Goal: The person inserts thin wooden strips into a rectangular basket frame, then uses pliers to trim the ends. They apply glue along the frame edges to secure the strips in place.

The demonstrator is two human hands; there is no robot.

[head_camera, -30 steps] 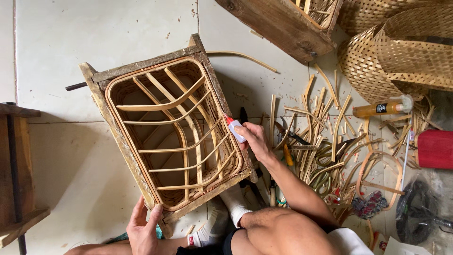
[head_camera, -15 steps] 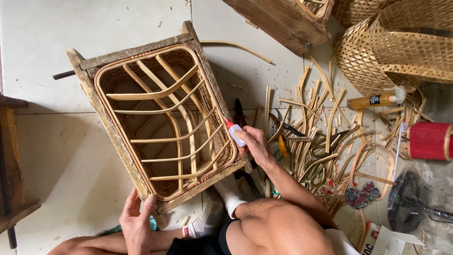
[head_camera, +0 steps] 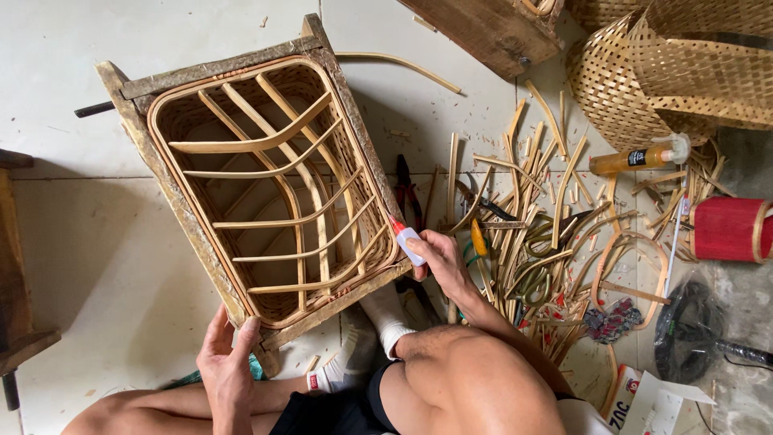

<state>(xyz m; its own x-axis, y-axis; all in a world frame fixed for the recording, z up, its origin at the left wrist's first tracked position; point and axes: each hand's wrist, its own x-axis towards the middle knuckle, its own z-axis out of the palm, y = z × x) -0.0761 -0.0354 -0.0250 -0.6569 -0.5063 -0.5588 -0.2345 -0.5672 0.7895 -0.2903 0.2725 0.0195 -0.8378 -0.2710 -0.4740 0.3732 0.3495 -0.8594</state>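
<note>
A wooden frame with curved rattan strips woven inside [head_camera: 258, 173] lies tilted on the tiled floor. My left hand [head_camera: 228, 361] grips its near corner. My right hand [head_camera: 439, 256] holds a small white glue tube with a red tip [head_camera: 405, 236], its tip touching the frame's right inner edge.
Loose rattan strips and offcuts [head_camera: 531, 209] litter the floor at right, with pliers [head_camera: 405, 193], an orange glue bottle [head_camera: 636, 159], a red drum-shaped object [head_camera: 729, 229], woven baskets [head_camera: 668, 72] and another wooden frame [head_camera: 483, 28]. Dark wooden furniture [head_camera: 16, 258] stands at left.
The view has shifted slightly. My right hand with the glue tube has stayed at the frame's right edge, and my left hand has kept hold of the near corner.
</note>
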